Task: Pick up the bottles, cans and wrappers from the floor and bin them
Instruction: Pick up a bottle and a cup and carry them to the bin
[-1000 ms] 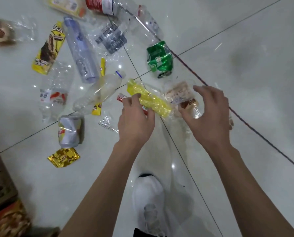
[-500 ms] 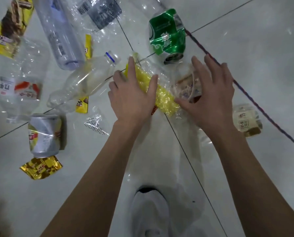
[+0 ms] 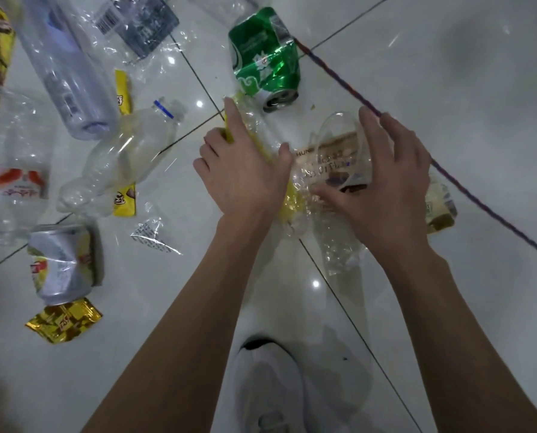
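The pale, glossy tiled floor [image 3: 448,276] is being seen from nearer than half a second ago, and both hands are being lowered further onto the litter. The left hand [image 3: 242,179] is being laid flat on the yellow wrapper [image 3: 293,200], fingers nearly straight, so less of that crinkled film is being shown than before. The right hand [image 3: 382,195] is being spread over the clear wrapper with brown print [image 3: 329,157], the thumb being pressed into the film; nothing is being pinched. A soft, dented clear bottle [image 3: 126,160] is lying near the left hand, at its left. A crushed green can [image 3: 265,57] is lying just beyond the fingertips. A dented silver can [image 3: 61,264] is lying well apart at the left, and a small gold foil wrapper [image 3: 64,320] is lying just beside it.
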